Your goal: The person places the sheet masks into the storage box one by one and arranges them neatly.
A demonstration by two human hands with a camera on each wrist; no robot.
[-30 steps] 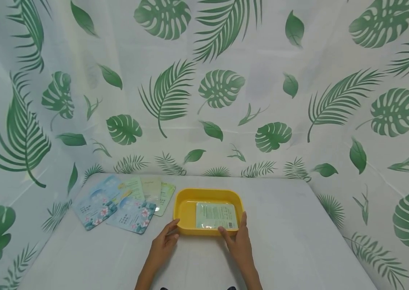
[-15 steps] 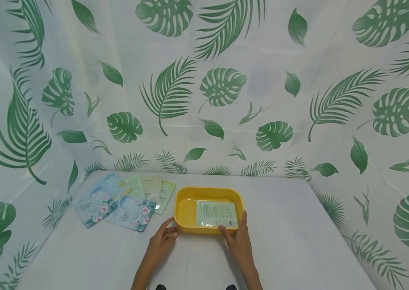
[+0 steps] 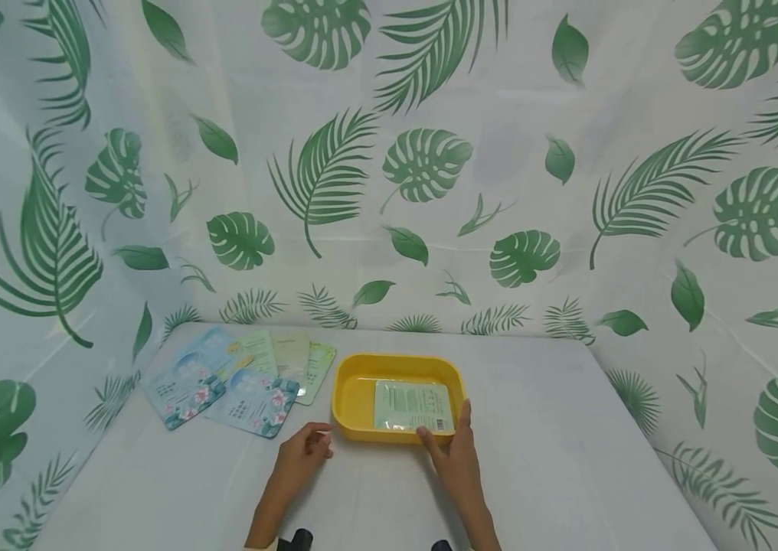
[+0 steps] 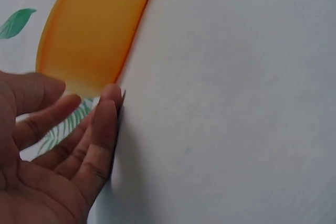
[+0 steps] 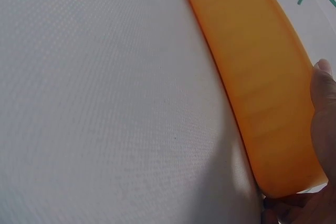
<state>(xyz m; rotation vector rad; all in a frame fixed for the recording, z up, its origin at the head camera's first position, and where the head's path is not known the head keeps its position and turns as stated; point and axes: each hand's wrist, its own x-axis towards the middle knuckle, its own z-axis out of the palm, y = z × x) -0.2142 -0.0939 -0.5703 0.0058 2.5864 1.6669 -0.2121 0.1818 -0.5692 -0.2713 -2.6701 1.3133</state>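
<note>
A yellow plastic tray [image 3: 348,435] with raised walls stands on the white table, with a pale green sheet mask packet [image 3: 413,405] lying flat in its right part. My right hand [image 3: 456,459] grips the tray's front right corner, thumb over the front rim and fingers along the right side. In the right wrist view the thumb [image 5: 323,85] lies at the top of the tray wall [image 5: 257,77]. Just off the front left corner, my left hand [image 3: 301,455] holds nothing, its fingers loosely bent. The left wrist view shows those fingers [image 4: 102,140] close to the tray end [image 4: 100,24].
Left of the tray, several sheet mask packets overlap: blue floral ones [image 3: 254,402] in front, a light blue one [image 3: 213,348] behind, and green and beige ones [image 3: 290,356] nearer the tray. A leaf-patterned curtain [image 3: 403,291] rises behind the white table [image 3: 554,444].
My left hand has come away from the tray's front left corner, moving slightly left and toward me. The right hand keeps its grip, and the tray stays in place.
</note>
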